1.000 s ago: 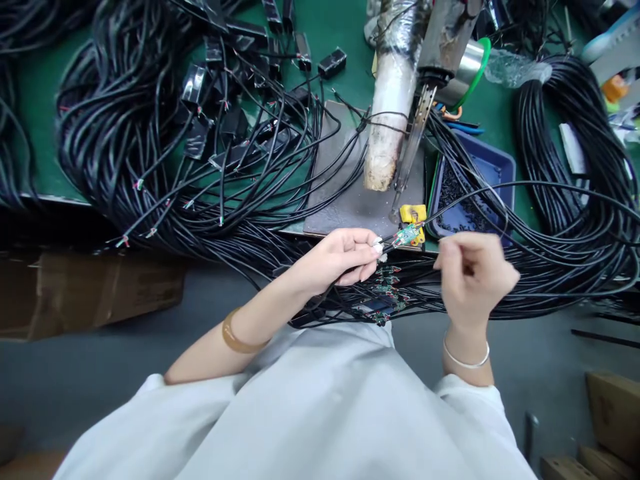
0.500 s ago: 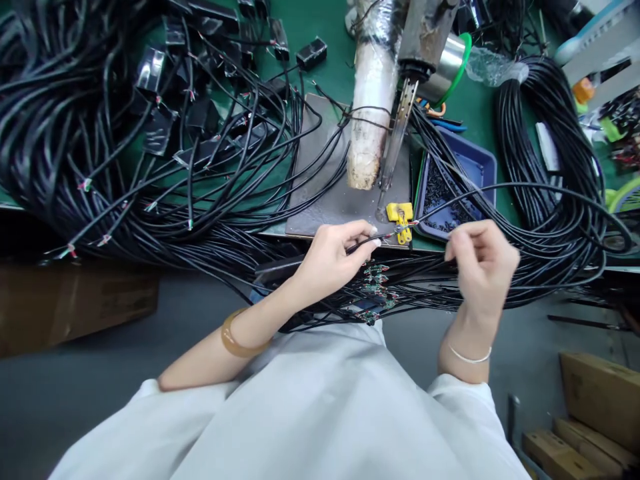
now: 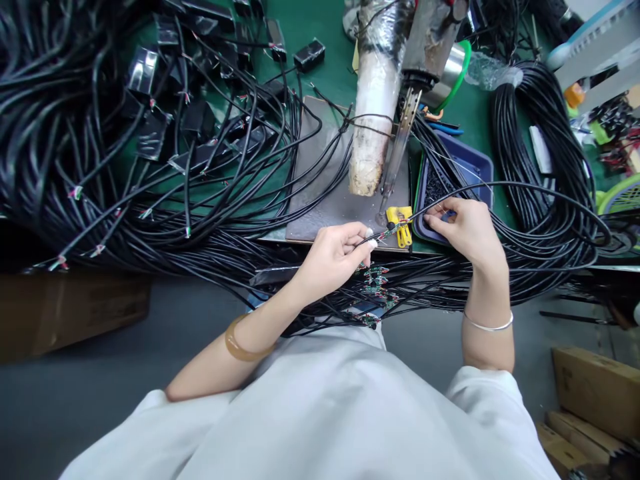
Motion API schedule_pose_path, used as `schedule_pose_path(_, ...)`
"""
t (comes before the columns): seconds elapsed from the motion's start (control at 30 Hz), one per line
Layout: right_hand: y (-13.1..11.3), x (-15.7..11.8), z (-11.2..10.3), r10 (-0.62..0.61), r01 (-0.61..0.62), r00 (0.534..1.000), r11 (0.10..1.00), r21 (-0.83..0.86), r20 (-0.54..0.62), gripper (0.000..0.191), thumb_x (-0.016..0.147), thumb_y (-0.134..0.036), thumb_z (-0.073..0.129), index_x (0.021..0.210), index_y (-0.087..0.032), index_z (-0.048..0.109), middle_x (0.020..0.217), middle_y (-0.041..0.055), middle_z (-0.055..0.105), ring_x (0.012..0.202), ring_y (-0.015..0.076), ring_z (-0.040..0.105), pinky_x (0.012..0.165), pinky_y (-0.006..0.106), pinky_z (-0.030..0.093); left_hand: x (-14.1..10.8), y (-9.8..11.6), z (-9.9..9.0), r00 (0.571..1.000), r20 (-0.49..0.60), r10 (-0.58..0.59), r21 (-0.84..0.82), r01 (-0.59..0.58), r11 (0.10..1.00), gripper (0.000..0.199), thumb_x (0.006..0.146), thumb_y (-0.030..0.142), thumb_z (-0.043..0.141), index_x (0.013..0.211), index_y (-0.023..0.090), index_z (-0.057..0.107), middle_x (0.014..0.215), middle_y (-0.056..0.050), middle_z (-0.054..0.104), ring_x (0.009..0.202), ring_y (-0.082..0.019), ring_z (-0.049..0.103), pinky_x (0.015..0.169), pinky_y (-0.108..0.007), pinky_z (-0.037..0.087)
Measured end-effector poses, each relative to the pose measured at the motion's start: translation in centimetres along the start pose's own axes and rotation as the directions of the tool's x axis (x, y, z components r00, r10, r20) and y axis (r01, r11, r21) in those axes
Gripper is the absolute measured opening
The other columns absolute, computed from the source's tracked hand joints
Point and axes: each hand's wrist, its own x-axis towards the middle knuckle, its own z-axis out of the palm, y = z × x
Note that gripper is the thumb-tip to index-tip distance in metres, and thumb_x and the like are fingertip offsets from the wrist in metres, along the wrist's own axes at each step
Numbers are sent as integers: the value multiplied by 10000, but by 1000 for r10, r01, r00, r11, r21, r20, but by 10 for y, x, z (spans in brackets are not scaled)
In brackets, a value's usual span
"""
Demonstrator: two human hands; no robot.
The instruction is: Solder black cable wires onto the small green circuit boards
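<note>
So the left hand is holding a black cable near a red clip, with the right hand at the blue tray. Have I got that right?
Not quite: the clip is yellow, not red, as the head view shows. The left hand does hold a black cable near it, with the right hand at the blue tray.

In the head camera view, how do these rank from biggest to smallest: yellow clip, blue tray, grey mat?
1. Grey mat, though partly covered
2. Blue tray, also partly covered
3. Yellow clip, clearly smallest
</note>
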Motion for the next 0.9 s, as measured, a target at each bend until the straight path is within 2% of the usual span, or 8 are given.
schedule_pose_path(0.1, 3, 0, -2, 17, -19, 999, 998, 56, 47, 98, 789, -268, 675, 780, -176, 705, 725, -11, 701, 556, 86, 535, 634, 246, 392, 1, 0, -1, 1000, 4, -8, -6, 8, 1000, 171, 906, 258, 603, 785, 144, 562, 645, -12, 657, 576, -75, 576, 552, -163, 415)
schedule_pose_path(0.2, 7, -3, -1, 65, -67, 997, 991, 114, 29, 110, 789, -276, 657, 807, -174, 694, 745, -20, 681, 504, 57, 463, 575, 232, 358, 3, -1, -1, 1000, 12, -15, -25, 16, 1000, 166, 904, 269, 611, 806, 141, 575, 648, -14, 666, 567, -74, 572, 532, -161, 400)
schedule_pose_path(0.37, 15, -12, 3, 86, -69, 989, 987, 142, -123, 97, 803, -284, 647, 812, -188, 658, 543, -73, 505, 415, 48, 310, 489, 232, 236, 3, 0, -1, 999, 9, -39, -43, 39, 998, 173, 903, 285, 613, 809, 146, 573, 644, -6, 672, 481, -52, 501, 466, -160, 348)
schedule_pose_path(0.43, 15, -15, 4, 100, -70, 976, 985, 156, -193, 74, 808, -269, 644, 811, -196, 639, 532, -79, 497, 411, 48, 298, 480, 230, 218, 2, 1, -1, 999, 8, -53, -52, 53, 997, 169, 905, 282, 609, 809, 150, 566, 640, 3, 671, 432, -34, 439, 443, -160, 328)
schedule_pose_path(0.57, 14, -19, 5, 67, -48, 969, 995, 85, -238, 27, 806, -215, 656, 825, -197, 651, 556, -73, 546, 423, 44, 321, 512, 233, 273, 3, 2, 0, 999, 8, -53, -83, 53, 995, 144, 901, 258, 607, 812, 156, 556, 626, 15, 664, 399, -20, 388, 426, -159, 312)
schedule_pose_path(0.63, 14, -21, 6, 52, -43, 963, 998, 37, -263, 62, 827, -222, 662, 874, -197, 694, 569, -56, 583, 440, 55, 359, 543, 244, 309, 3, 1, 0, 999, 8, -53, -97, 53, 994, 141, 901, 260, 608, 821, 157, 555, 627, 14, 664, 400, -20, 387, 427, -160, 313)
schedule_pose_path(0.77, 18, -26, 10, -13, -6, 926, 999, -48, -376, 123, 860, -264, 670, 934, -199, 745, 805, 12, 743, 535, 83, 499, 610, 248, 392, 4, 1, 1, 997, 14, -71, -103, 72, 992, 157, 904, 276, 610, 824, 157, 545, 639, 8, 665, 412, -17, 386, 441, -159, 323)
schedule_pose_path(0.9, 23, -33, 17, -64, 46, 896, 998, -51, -440, 159, 885, -280, 652, 956, -191, 763, 908, 38, 770, 668, 124, 617, 667, 251, 443, 4, 2, 0, 998, 21, -64, -118, 66, 991, 177, 898, 283, 616, 803, 157, 537, 639, 6, 660, 412, -12, 394, 450, -157, 331)
